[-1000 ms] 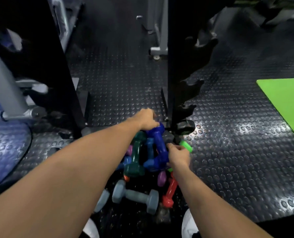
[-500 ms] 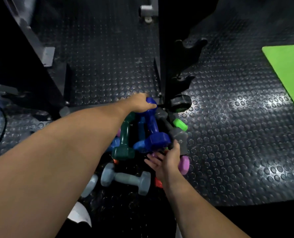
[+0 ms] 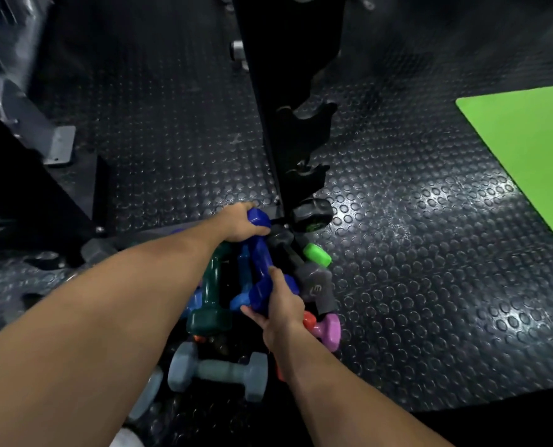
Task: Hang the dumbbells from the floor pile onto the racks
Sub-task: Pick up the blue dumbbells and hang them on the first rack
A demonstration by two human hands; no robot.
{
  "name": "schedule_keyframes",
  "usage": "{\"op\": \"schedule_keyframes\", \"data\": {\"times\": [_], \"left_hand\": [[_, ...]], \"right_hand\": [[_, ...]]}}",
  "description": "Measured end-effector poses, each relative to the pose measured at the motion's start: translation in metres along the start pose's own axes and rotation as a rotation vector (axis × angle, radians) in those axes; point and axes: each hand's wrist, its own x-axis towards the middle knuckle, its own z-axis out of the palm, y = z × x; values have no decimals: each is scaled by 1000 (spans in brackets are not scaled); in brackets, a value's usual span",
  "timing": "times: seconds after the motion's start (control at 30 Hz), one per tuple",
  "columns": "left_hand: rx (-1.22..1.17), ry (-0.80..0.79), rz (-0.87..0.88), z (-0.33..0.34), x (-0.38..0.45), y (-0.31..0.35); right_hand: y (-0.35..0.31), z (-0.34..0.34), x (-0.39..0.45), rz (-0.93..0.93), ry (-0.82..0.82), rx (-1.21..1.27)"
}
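A pile of coloured dumbbells lies on the floor at the foot of a black upright rack (image 3: 265,101) with hooked cradles. My left hand (image 3: 238,222) grips the far head of a dark blue dumbbell (image 3: 262,259) on top of the pile. My right hand (image 3: 276,306) grips the near head of that same dumbbell. Beside it lie a dark green dumbbell (image 3: 210,298), a grey-blue dumbbell (image 3: 218,371), a dark grey dumbbell (image 3: 317,287), a pink dumbbell (image 3: 330,330) and a bright green dumbbell (image 3: 317,254).
A black dumbbell head (image 3: 312,214) sits low on the rack's bottom cradle. A green mat (image 3: 526,146) lies on the studded rubber floor at the right. A dark machine frame (image 3: 42,146) stands at the left. The toe of a white shoe (image 3: 126,438) shows at the bottom edge.
My right hand has moved up from the lower side of the pile and closed on the near head of the dark blue dumbbell. My left hand still holds the far head.
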Motion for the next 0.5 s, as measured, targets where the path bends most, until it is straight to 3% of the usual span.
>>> {"op": "schedule_keyframes", "data": {"times": [0.27, 0.5], "left_hand": [[-76, 100, -3, -3, -15, 1], [-119, 165, 25, -29, -51, 32]], "right_hand": [[-13, -10, -11, 22, -62, -92], [-38, -28, -36, -116, -67, -171]]}}
